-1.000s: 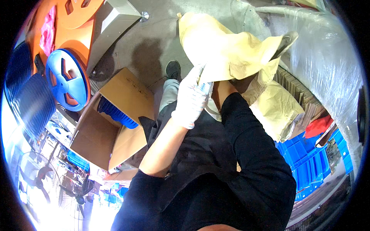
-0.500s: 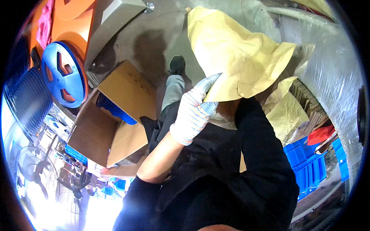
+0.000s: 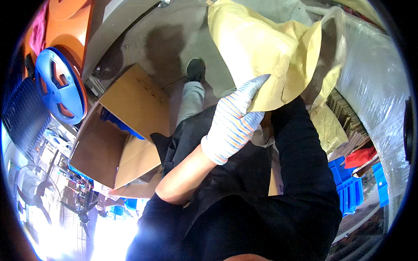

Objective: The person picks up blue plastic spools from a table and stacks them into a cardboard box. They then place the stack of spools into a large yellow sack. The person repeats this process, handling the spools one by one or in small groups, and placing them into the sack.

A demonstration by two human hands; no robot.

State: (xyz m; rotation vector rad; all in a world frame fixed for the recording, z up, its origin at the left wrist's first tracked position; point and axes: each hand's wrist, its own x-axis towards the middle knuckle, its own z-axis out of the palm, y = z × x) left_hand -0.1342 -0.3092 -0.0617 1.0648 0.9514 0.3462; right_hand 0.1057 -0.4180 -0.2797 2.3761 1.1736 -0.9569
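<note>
Yellow paper sack (image 3: 265, 56), lower edge clamped in the gloved left fingers (image 3: 248, 122), right fingers hidden, grip unclear

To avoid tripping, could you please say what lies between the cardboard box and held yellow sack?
The head view shows a dark shoe, pale trouser leg and floor.

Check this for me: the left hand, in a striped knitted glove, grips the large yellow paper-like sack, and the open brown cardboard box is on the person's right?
Not quite: the head view shows the cardboard box on the person's left. The gloved left hand does grip the sack.
</note>
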